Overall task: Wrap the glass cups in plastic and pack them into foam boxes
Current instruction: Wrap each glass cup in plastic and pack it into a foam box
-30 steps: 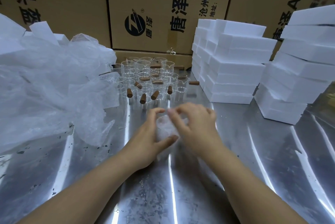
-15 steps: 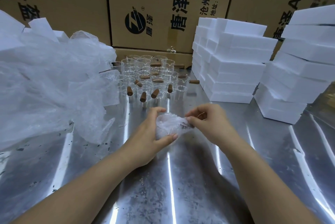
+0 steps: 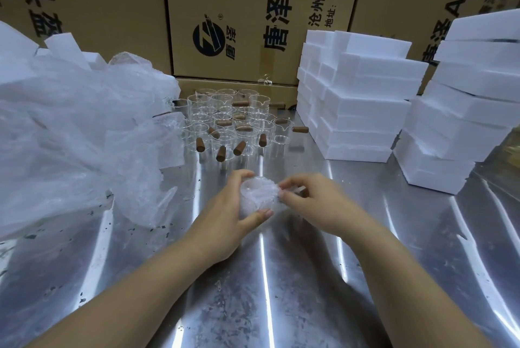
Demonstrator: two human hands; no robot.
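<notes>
With the tabletop (image 3: pixel 281 291) read as a clock face and me at 6, the wrapped cup (image 3: pixel 259 197) sits close to the centre, bundled in crinkled clear plastic and resting on the steel. My left hand (image 3: pixel 225 215) grips it from its 9 o'clock side, fingers curled over the far rim and thumb pressed against the near wall, just as it did half a second ago. My right hand (image 3: pixel 318 207) is what has changed. A second ago it lay over the top of the cup, and half a second ago it had drawn a tail of plastic out toward 3 o'clock. Now it has come back in, and its curled fingertips pinch the wrap tight against the cup's 3 o'clock side, the tail no longer stretched out. A brown handle stub (image 3: pixel 304 192) peeks out just under those fingers. The unwrapped glass cups (image 3: pixel 225 122) stand clustered at 12 o'clock, their brown handles pointing various ways, unmoved. The heap of loose plastic (image 3: pixel 78 133) fills the 9 to 10 o'clock side, its edge near my left wrist but apart from it. One stack of white foam boxes (image 3: pixel 360 105) rises at 1 o'clock and a second stack (image 3: pixel 464 122) at 2 to 3 o'clock. Printed cardboard cartons (image 3: pixel 239 10) wall off the far edge.
</notes>
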